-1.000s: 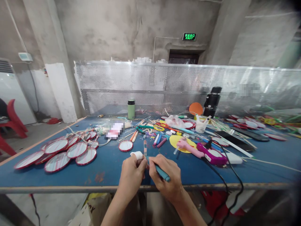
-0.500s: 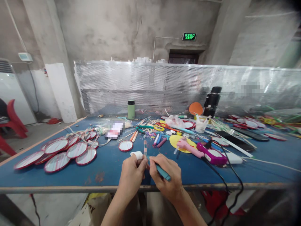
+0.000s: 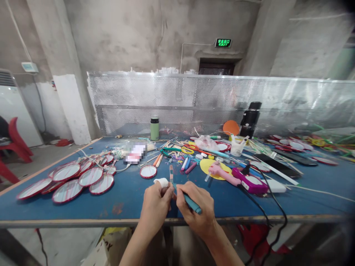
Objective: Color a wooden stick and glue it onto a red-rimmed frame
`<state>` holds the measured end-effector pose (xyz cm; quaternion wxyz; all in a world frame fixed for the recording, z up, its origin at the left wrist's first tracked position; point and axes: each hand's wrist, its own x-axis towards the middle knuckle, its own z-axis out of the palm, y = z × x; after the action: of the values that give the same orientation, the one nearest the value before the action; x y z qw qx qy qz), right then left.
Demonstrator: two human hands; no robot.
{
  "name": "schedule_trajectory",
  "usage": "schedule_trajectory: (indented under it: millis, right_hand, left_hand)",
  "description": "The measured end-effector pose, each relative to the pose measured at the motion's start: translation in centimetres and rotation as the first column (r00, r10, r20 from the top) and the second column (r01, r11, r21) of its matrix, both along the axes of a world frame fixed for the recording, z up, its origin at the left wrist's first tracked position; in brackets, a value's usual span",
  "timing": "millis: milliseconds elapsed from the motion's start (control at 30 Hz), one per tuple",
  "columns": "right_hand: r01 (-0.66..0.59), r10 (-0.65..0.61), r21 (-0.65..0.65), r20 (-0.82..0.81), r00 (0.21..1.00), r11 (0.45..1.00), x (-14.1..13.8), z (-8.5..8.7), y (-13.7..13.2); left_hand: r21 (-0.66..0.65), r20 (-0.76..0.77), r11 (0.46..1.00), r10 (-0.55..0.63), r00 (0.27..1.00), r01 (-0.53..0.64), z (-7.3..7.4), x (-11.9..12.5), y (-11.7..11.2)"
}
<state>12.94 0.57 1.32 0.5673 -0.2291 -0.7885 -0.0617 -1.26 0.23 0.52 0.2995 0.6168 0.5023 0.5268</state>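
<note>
My left hand, with a white wrap around one finger, pinches a narrow wooden stick that points away from me. Bands of teal and reddish colour mark the stick. In my right hand is a teal marker pen, held in a writing grip. Its tip meets the stick's edge close to the left fingertips. Both hands are near the front edge of the blue table. Just beyond them lies a small round red-rimmed disc.
Red-rimmed discs are piled at the left beside a phone. Several markers lie ahead. At the right are a pink glue gun, a purple device and black cables. A green bottle and black flask stand behind.
</note>
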Motion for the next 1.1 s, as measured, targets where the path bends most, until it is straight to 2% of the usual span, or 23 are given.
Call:
schedule_trajectory:
  millis: [900,1100]
  right_hand:
    - [-0.025,0.025,-0.001,0.014,1.000,1.000,-0.11,0.00,0.06]
    - [0.020,-0.020,0.012,-0.013,1.000,1.000,-0.11,0.13,0.07]
  left_hand:
    - [-0.004,-0.013,1.000,0.024,1.000,-0.024,-0.07,0.03,-0.06]
    - [-0.010,-0.002,1.000,0.011,1.000,-0.011,0.02,0.04,0.01]
